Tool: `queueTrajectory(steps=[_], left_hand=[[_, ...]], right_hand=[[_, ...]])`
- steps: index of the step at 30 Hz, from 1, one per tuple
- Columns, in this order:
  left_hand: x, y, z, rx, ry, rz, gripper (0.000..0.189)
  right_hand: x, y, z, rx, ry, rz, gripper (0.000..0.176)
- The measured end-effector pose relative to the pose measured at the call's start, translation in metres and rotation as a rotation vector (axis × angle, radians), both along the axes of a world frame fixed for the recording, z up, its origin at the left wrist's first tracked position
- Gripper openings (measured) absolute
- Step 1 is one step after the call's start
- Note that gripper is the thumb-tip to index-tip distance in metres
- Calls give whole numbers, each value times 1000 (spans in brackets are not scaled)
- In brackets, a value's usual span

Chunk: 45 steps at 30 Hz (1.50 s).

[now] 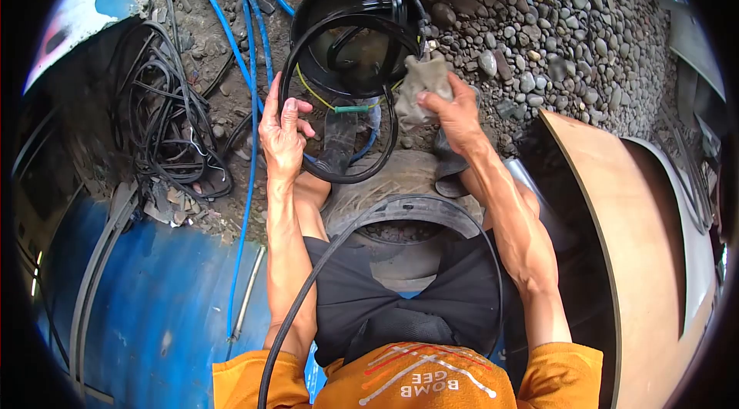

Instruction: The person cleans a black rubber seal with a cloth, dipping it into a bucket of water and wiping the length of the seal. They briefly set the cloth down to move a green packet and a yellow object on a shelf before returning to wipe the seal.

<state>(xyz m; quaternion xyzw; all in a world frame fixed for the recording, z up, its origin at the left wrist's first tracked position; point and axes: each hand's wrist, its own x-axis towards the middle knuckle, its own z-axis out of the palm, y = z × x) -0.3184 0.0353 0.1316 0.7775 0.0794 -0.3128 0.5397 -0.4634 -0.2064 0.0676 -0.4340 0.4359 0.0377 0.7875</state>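
My left hand (285,128) is at the left side of a looped black hose (391,136), its fingers apart and its thumb near the loop; whether the hose rests in the palm is hard to see. In my right hand (456,113) is a crumpled greyish cloth (422,90), pinched by thumb and fingers beside the loop's right edge. Behind the loop stands a black round basin (308,32) with dark liquid and part of the hose in it. A green piece (352,109) on a thin yellow-green cord lies across the basin's near side.
Blue hoses (251,63) run down the left. Tangled black cable (173,124) lies farther left, above a blue metal sheet (162,278). A tyre (408,170) lies between my legs. Pebbles (539,40) cover the back right; a wooden panel (623,232) leans at right.
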Motion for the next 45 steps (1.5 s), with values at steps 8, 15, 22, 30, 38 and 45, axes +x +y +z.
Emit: queueTrajectory(steps=[8, 15, 22, 30, 38, 45], left_hand=[[15, -27, -14, -217, 91, 42, 55], [57, -42, -25, -258, 29, -33, 52], [80, -52, -30, -185, -78, -183, 51], [58, -36, -25, -176, -117, -106, 51], [43, -29, -22, -185, -178, -142, 51], [43, -26, -27, -207, -204, -157, 51]], right_hand=[[46, -11, -24, -382, -19, 310, 40], [61, -32, -48, -557, -207, 542, 38], [78, -51, -55, -722, -278, 717, 36], [72, -41, -50, -884, -497, 730, 37], [62, -40, -13, -989, -419, 736, 39], [54, -51, 11, -983, -417, 575, 45]])
